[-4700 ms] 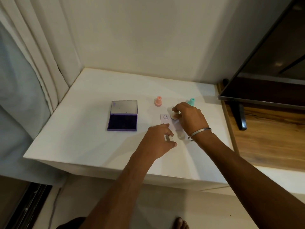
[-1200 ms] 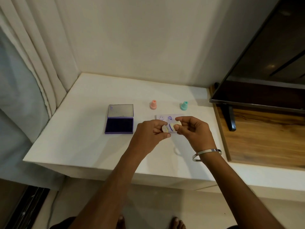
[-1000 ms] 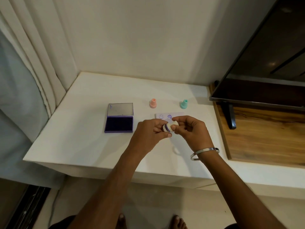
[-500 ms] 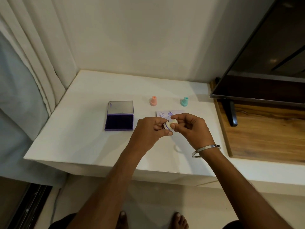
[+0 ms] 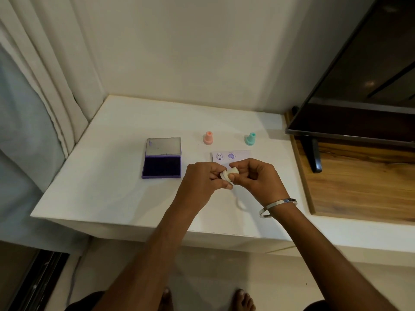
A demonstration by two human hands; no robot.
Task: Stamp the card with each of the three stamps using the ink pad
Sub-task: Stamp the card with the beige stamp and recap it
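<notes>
— Above the table [image 5: 107, 176], what have I got?
— Both hands pinch the cream stamp [image 5: 228, 173]: left hand [image 5: 204, 179] on its base, right hand [image 5: 258, 177] on its handle.
— The rest?
— Card [image 5: 241, 154] just behind, two prints showing; pink stamp [image 5: 208, 138], teal stamp [image 5: 250, 139] upright beyond; ink pad [image 5: 162, 166] open, left.

On the counter [image 5: 112, 187]: ink pad [image 5: 161, 158] left, card [image 5: 240, 153] right of it, two stamps [image 5: 208, 138] [image 5: 250, 138] just beyond the card, both hands [image 5: 202, 178] [image 5: 258, 178] near side, third stamp [image 5: 228, 173] between them.
</notes>
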